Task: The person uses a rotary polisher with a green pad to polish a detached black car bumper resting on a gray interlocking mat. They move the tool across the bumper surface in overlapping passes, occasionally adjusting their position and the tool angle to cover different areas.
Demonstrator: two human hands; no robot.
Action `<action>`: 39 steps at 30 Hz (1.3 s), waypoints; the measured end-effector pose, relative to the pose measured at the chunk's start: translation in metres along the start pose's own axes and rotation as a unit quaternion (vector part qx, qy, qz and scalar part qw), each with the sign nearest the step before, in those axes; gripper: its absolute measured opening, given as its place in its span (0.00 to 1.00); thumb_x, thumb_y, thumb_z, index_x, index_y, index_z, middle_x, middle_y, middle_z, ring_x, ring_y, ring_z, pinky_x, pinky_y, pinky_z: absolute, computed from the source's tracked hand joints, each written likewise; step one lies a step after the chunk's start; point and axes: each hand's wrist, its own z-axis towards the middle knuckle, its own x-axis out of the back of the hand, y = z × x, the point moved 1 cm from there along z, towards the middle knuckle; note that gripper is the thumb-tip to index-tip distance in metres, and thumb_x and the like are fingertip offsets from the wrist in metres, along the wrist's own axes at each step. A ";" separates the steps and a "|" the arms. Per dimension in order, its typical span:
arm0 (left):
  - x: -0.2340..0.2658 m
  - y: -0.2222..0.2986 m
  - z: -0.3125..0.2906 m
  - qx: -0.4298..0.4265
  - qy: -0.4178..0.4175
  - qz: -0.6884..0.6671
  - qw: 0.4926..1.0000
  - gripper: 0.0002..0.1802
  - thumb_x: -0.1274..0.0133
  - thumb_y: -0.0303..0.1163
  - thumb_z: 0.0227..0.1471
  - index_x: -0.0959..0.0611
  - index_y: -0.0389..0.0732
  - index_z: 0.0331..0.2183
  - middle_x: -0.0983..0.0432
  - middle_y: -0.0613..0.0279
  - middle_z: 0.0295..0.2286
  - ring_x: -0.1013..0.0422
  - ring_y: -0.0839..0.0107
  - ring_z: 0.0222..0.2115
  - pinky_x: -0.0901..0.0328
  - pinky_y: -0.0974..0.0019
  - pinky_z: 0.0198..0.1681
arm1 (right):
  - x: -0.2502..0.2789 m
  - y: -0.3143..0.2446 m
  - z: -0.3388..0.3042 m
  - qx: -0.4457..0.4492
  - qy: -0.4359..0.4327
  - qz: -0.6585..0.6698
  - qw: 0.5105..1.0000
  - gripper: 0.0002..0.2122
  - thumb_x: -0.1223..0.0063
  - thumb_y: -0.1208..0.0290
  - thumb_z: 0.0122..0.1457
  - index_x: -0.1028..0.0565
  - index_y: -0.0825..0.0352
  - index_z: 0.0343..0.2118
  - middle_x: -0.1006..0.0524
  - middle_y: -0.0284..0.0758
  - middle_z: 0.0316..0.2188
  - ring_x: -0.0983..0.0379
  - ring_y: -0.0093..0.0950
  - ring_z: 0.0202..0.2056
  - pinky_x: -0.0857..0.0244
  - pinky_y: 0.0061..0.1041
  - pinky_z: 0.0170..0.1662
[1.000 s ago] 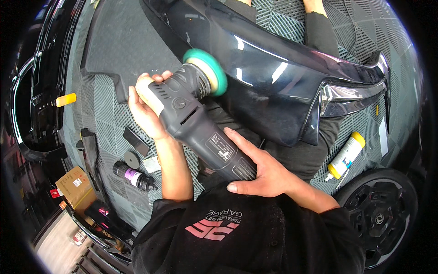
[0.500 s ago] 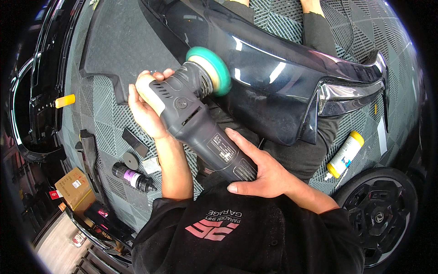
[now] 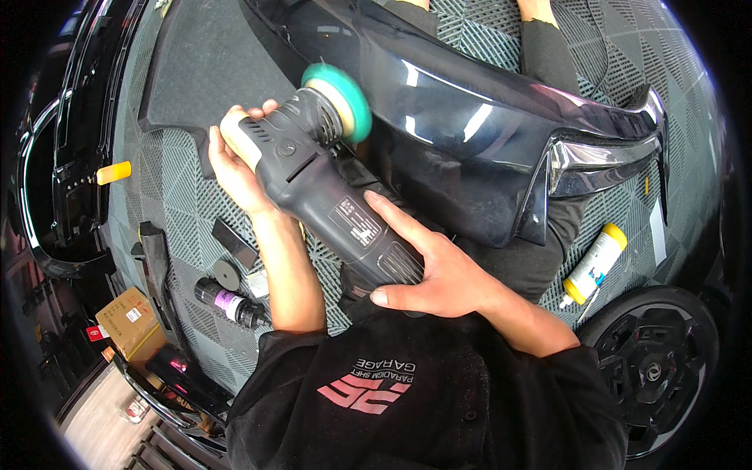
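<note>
I hold a dark grey polishing machine (image 3: 329, 205) with both hands. My left hand (image 3: 235, 160) wraps its rounded head. My right hand (image 3: 435, 270) grips its rear body, index finger stretched along it. The machine's green and yellow foam pad (image 3: 345, 98) presses against a glossy black car body panel (image 3: 470, 117) that lies across the floor. The panel's far end carries a light unit (image 3: 595, 168).
A white bottle with yellow caps (image 3: 594, 265) lies right of the panel, above a car wheel (image 3: 654, 368). A small dark bottle (image 3: 227, 301), black pads and a cardboard box (image 3: 129, 321) sit at the left. Another person's legs (image 3: 540, 39) rest beyond the panel.
The polisher and both hands have drifted slightly up and right along the panel; the grip is unchanged.
</note>
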 end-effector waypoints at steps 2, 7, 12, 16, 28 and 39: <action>-0.001 -0.002 -0.006 0.000 -0.007 0.006 1.000 0.23 0.61 0.44 0.69 0.21 0.34 0.42 0.22 0.50 0.34 0.29 0.50 0.49 0.36 0.46 0.58 | 0.001 0.000 -0.006 -0.013 -0.004 -0.007 1.000 0.51 0.29 0.66 0.51 0.51 0.67 0.74 0.45 0.45 0.73 0.48 0.36 0.72 0.54 0.33 0.71; -0.012 -0.012 -0.032 -0.007 0.039 0.017 0.999 0.23 0.61 0.45 0.69 0.22 0.34 0.43 0.22 0.50 0.34 0.28 0.50 0.48 0.38 0.47 0.58 | 0.005 0.007 -0.030 -0.008 -0.011 -0.008 1.000 0.52 0.27 0.68 0.49 0.51 0.69 0.73 0.48 0.44 0.74 0.53 0.35 0.74 0.59 0.32 0.72; -0.026 -0.019 -0.054 -0.024 0.050 0.057 0.997 0.23 0.62 0.45 0.69 0.22 0.35 0.43 0.23 0.50 0.33 0.28 0.50 0.46 0.39 0.49 0.58 | 0.015 0.021 -0.052 0.021 -0.024 -0.028 0.999 0.52 0.27 0.67 0.50 0.52 0.70 0.73 0.46 0.45 0.73 0.49 0.36 0.72 0.55 0.31 0.71; -0.034 -0.022 -0.063 -0.026 0.039 0.065 0.997 0.23 0.62 0.45 0.69 0.22 0.35 0.43 0.22 0.49 0.34 0.27 0.49 0.46 0.39 0.48 0.59 | 0.020 0.031 -0.062 0.039 -0.023 -0.018 0.999 0.51 0.27 0.67 0.50 0.51 0.71 0.73 0.45 0.45 0.73 0.46 0.34 0.71 0.54 0.30 0.71; -0.063 -0.031 -0.079 -0.089 0.055 0.167 0.980 0.23 0.62 0.47 0.71 0.23 0.37 0.46 0.20 0.49 0.35 0.24 0.49 0.46 0.33 0.48 0.56 | 0.031 0.036 -0.079 0.040 0.042 -0.032 0.998 0.45 0.27 0.66 0.52 0.42 0.71 0.70 0.32 0.47 0.65 0.33 0.35 0.64 0.42 0.32 0.66; -0.075 -0.035 -0.082 -0.129 0.051 0.240 0.961 0.23 0.62 0.49 0.71 0.25 0.38 0.47 0.21 0.49 0.36 0.24 0.50 0.46 0.33 0.48 0.56 | 0.027 0.031 -0.085 0.004 0.088 -0.144 0.986 0.45 0.28 0.60 0.51 0.42 0.68 0.69 0.30 0.49 0.62 0.31 0.44 0.62 0.38 0.37 0.64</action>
